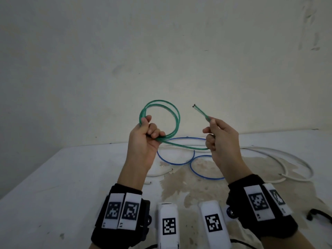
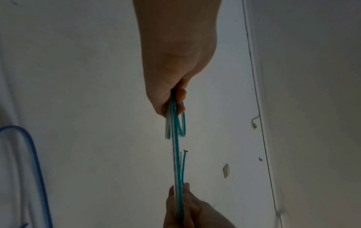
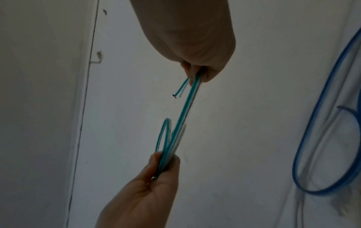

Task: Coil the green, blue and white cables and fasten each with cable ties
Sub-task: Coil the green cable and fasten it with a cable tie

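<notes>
My left hand [image 1: 147,133] grips a coil of the green cable [image 1: 175,112] held up above the table, two or three loops standing upright. A straight run of green cable [image 2: 176,154] leads to my right hand [image 1: 218,133], which pinches it near its free end; the bare tip [image 1: 195,106] sticks up and to the left. In the right wrist view the green cable [image 3: 185,111] stretches between both hands. The blue cable [image 1: 193,165] lies in loose loops on the table beneath my hands. The white cable [image 1: 285,159] sprawls to the right.
The white table [image 1: 71,177] has a brown stain in the middle and ends at a plain wall [image 1: 161,51]. Two white marker blocks [image 1: 168,225] stand near the front edge. A black curved object [image 1: 321,213] lies at the right edge.
</notes>
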